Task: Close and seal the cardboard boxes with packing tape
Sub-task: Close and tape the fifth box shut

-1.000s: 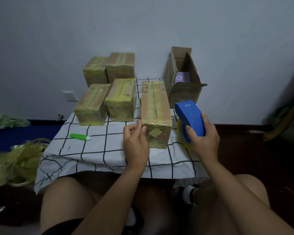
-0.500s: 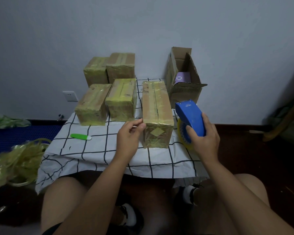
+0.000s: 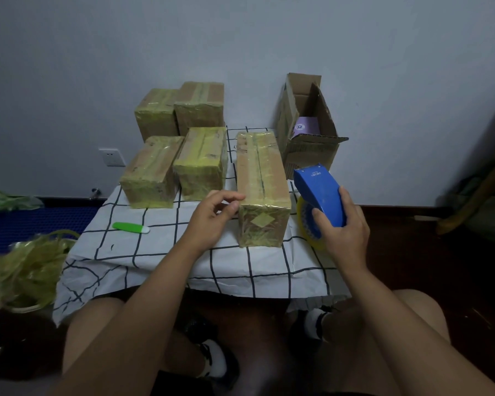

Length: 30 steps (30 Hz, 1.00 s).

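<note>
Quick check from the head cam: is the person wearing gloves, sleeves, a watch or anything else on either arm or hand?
No. The left hand and right hand are both bare, without gloves, rings or a watch. Both forearms are uncovered for as much of them as the view shows; no sleeve edge, strap or cable is in sight.

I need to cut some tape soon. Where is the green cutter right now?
In the head view the green cutter lies on the checked cloth, on the person's left, in front of the nearest taped box and left of the left hand.
</note>
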Motion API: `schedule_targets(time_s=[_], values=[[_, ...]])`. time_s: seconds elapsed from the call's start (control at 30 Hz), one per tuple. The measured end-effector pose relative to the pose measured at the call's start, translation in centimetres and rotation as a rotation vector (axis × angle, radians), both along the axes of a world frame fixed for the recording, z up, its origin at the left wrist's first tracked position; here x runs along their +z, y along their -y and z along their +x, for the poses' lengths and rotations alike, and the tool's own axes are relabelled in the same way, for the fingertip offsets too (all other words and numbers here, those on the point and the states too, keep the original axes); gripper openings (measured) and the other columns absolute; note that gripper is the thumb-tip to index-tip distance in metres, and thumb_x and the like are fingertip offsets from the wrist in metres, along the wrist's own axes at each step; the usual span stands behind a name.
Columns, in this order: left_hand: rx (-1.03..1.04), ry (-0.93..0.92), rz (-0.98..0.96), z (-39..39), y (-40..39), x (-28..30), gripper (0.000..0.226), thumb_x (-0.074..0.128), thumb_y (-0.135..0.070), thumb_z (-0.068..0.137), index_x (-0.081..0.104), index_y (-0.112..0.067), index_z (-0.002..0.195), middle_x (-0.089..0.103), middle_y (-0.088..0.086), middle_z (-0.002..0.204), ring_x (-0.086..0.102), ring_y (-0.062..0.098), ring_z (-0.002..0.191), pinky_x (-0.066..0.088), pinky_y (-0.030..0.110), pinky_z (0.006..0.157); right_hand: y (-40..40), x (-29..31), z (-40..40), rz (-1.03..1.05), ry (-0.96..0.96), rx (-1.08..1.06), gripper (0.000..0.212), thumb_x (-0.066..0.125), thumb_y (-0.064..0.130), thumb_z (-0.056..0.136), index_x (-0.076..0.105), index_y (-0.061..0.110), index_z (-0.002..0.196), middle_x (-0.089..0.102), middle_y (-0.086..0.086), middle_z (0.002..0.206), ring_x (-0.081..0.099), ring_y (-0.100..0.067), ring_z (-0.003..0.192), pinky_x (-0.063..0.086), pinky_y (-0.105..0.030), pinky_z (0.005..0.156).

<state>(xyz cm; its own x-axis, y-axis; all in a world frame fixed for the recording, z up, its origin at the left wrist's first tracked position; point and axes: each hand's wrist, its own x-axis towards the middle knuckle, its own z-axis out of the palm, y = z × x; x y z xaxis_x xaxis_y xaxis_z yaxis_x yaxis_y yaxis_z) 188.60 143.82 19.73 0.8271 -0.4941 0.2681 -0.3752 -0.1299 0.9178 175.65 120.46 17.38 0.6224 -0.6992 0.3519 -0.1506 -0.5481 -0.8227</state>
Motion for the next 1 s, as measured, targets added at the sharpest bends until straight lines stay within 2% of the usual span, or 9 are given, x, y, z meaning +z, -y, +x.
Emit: schedule_targets(time_s=[0.13,0.27,0.37,0.43,0.5,0.57,0.67,0.83,1.0], values=[[-0.009,0.083,0.053,-0.2,0.3,0.0,0.027,0.051,-0.011,0.100,0.062,-0.036,0.099,0.057,0.008,0.113,0.054,-0.003,0.090,0.045,0.015,0.082,0.0,0.1,0.0,0.015,0.002,0.001,0.074,0.073,0.032,0.087,0.038,0.028,0.152,0.047,0.002,0.112,0.049,-0.013,0.100,0.043,-0.029,0.082],[-0.004,0.094,0.039,-0.5,-0.2,0.5,0.027,0.050,-0.013,0.101,0.065,-0.035,0.105,0.049,-0.002,0.112,0.050,-0.009,0.100,0.038,0.004,0.081,-0.1,0.1,-0.1,0.013,0.000,0.002,0.074,0.073,0.033,0.087,0.038,0.027,0.152,0.047,0.002,0.112,0.049,-0.013,0.099,0.043,-0.029,0.081],[0.025,0.179,0.089,-1.0,-0.3,0.3,0.021,0.061,-0.023,0.096,0.067,-0.034,0.112,0.044,-0.006,0.120,0.045,-0.005,0.115,0.039,0.006,0.089,-0.1,0.1,-0.2,0.008,0.008,0.006,0.074,0.074,0.032,0.087,0.038,0.027,0.152,0.047,0.002,0.112,0.049,-0.013,0.099,0.044,-0.029,0.081],[0.082,0.311,0.139,-1.1,0.0,0.3,0.019,0.068,-0.022,0.091,0.071,-0.026,0.109,0.045,-0.005,0.121,0.045,0.002,0.116,0.035,0.005,0.094,-0.1,0.1,-0.2,0.010,0.006,0.007,0.075,0.074,0.033,0.087,0.037,0.027,0.152,0.046,0.002,0.111,0.049,-0.013,0.098,0.043,-0.028,0.080],[0.145,0.468,0.167,-1.1,0.4,0.3,0.011,0.069,-0.013,0.089,0.073,-0.015,0.099,0.050,0.000,0.113,0.049,0.010,0.107,0.039,0.011,0.089,-0.1,0.2,-0.1,0.012,0.006,0.011,0.075,0.074,0.032,0.087,0.037,0.026,0.152,0.046,0.002,0.111,0.049,-0.013,0.097,0.042,-0.027,0.079],[0.178,0.594,0.211,-1.0,0.9,0.3,0.004,0.067,-0.005,0.087,0.069,-0.008,0.088,0.055,0.002,0.102,0.052,0.018,0.097,0.046,0.027,0.079,-0.1,0.2,-0.1,0.009,0.007,0.011,0.075,0.074,0.033,0.087,0.037,0.026,0.152,0.047,0.001,0.111,0.049,-0.014,0.097,0.043,-0.028,0.079],[0.194,0.640,0.220,-1.1,1.3,0.3,0.002,0.064,-0.006,0.088,0.065,-0.007,0.086,0.057,0.002,0.098,0.052,0.019,0.092,0.046,0.036,0.074,-0.1,0.2,-0.2,0.011,0.002,0.011,0.075,0.074,0.034,0.087,0.037,0.027,0.152,0.047,0.000,0.109,0.050,-0.015,0.097,0.045,-0.031,0.080],[0.146,0.717,0.271,-1.3,2.0,1.2,0.034,0.060,-0.037,0.089,0.070,-0.011,0.109,0.056,0.006,0.111,0.054,0.021,0.103,0.046,0.031,0.086,-0.1,0.2,-0.3,0.012,0.001,0.008,0.075,0.074,0.034,0.086,0.037,0.026,0.152,0.047,-0.001,0.107,0.049,-0.015,0.093,0.040,-0.027,0.077],[0.073,0.859,0.310,-0.5,3.4,1.6,0.030,0.053,-0.031,0.095,0.063,-0.008,0.078,0.057,0.003,0.080,0.048,0.018,0.078,0.040,0.033,0.067,0.0,0.0,-0.3,0.005,-0.002,0.008,0.075,0.073,0.035,0.087,0.037,0.027,0.152,0.047,-0.001,0.108,0.049,-0.015,0.093,0.040,-0.027,0.075]])
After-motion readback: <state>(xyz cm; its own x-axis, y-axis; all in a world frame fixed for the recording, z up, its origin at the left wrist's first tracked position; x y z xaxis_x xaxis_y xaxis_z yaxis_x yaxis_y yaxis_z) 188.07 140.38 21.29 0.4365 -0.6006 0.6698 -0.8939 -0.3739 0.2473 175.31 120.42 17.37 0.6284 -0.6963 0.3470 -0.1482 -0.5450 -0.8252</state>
